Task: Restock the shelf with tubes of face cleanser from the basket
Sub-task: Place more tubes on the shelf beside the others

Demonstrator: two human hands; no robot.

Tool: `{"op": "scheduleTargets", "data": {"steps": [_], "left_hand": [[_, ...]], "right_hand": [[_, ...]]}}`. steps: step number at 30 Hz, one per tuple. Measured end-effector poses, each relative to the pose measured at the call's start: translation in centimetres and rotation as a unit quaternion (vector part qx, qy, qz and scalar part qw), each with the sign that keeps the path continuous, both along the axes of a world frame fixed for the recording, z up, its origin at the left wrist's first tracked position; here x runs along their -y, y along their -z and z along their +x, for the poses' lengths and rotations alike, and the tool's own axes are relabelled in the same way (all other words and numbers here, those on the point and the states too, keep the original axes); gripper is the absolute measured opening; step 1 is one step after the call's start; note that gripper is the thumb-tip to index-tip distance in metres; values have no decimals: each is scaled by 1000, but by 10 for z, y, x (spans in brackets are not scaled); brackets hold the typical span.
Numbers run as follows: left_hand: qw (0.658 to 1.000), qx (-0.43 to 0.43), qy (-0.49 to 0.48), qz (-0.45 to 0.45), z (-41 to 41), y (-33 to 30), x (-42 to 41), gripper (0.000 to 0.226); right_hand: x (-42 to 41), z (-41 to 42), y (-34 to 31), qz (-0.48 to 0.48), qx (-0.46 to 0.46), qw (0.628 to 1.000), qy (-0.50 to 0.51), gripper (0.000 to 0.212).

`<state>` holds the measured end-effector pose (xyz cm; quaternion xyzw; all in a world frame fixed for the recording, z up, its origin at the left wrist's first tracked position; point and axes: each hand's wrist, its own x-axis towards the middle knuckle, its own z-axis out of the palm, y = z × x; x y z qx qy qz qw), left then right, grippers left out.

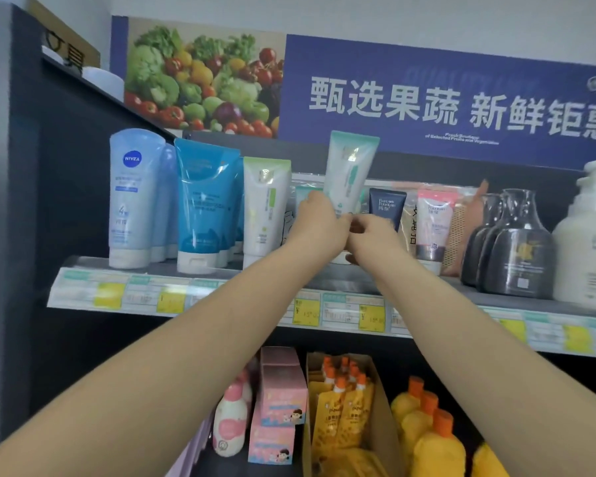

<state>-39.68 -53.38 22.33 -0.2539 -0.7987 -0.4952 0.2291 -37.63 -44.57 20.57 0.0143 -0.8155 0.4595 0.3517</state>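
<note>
A white tube with a teal top, the face cleanser tube, stands cap down over the upper shelf. My left hand grips its lower left side and my right hand holds its base near the cap. Both hands cover the cap. To its left on the shelf stand a matching white-and-green tube, blue tubes and pale blue Nivea tubes. The basket is out of sight.
A small navy tube, a pink-topped tube, dark bottles and a white pump bottle stand to the right. Price tags line the shelf edge. Below are pink boxes, orange-capped pouches and yellow bottles.
</note>
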Motion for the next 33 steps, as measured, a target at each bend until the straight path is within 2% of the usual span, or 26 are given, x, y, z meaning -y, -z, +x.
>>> {"op": "scheduleTargets", "data": {"steps": [5,8,12,20,24,28,33], "left_hand": [[998,50,-22,13,-23,7,-7,45],[997,69,-28,12,-31,12,-9,45],[995,89,-30,20,-35,14,-9,47],[990,134,-45,26,-41,17,-9,52],[984,163,-60,23,-47,16,-10,55],[985,153,-84,11,-51,14,-9,49],[983,169,-69,23,-57,14,-9,49]], "right_hand": [[-5,-30,5,14,30,999,8,9],[-7,-36,9,19,59,998,14,23],[-5,-32,10,2,63,998,13,16],[-3,-24,9,23,77,997,-19,31],[-2,-23,8,17,89,995,-43,28],[-2,-24,8,14,106,992,-67,25],[-3,-25,10,24,106,992,-71,22]]}}
